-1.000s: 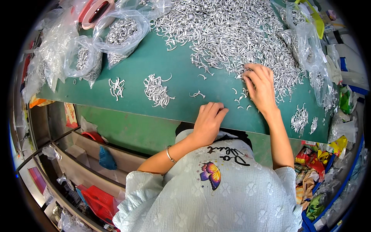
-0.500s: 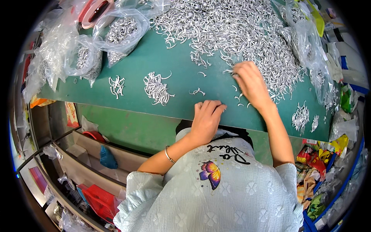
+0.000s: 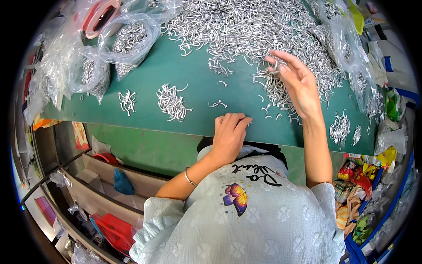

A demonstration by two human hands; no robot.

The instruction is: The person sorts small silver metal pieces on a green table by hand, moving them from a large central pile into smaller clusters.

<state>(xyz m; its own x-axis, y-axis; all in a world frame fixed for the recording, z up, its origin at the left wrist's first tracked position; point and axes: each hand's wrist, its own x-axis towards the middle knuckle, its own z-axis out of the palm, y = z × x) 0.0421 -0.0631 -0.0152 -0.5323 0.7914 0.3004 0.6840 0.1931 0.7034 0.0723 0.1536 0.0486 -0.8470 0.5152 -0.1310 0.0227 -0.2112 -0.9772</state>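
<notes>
My right hand (image 3: 295,82) is raised over the green table (image 3: 193,83), its fingertips pinched on a few small silver metal hooks (image 3: 273,66) at the edge of the big heap of hooks (image 3: 246,31). My left hand (image 3: 229,134) rests knuckles-up on the table's near edge with its fingers curled over a few hooks; what lies under them is hidden. A small sorted bunch of hooks (image 3: 170,102) and a smaller one (image 3: 127,100) lie to the left of it.
Clear plastic bags of hooks (image 3: 127,42) crowd the table's left side and more bags (image 3: 347,48) the right. A pink tape roll (image 3: 100,17) sits far left. Small hook bunches (image 3: 340,128) lie at right. Shelves with red and blue items (image 3: 110,207) are below.
My right hand has lifted off the table and moved up and left toward the heap, now pinching hooks. The left hand has stayed at the near edge.
</notes>
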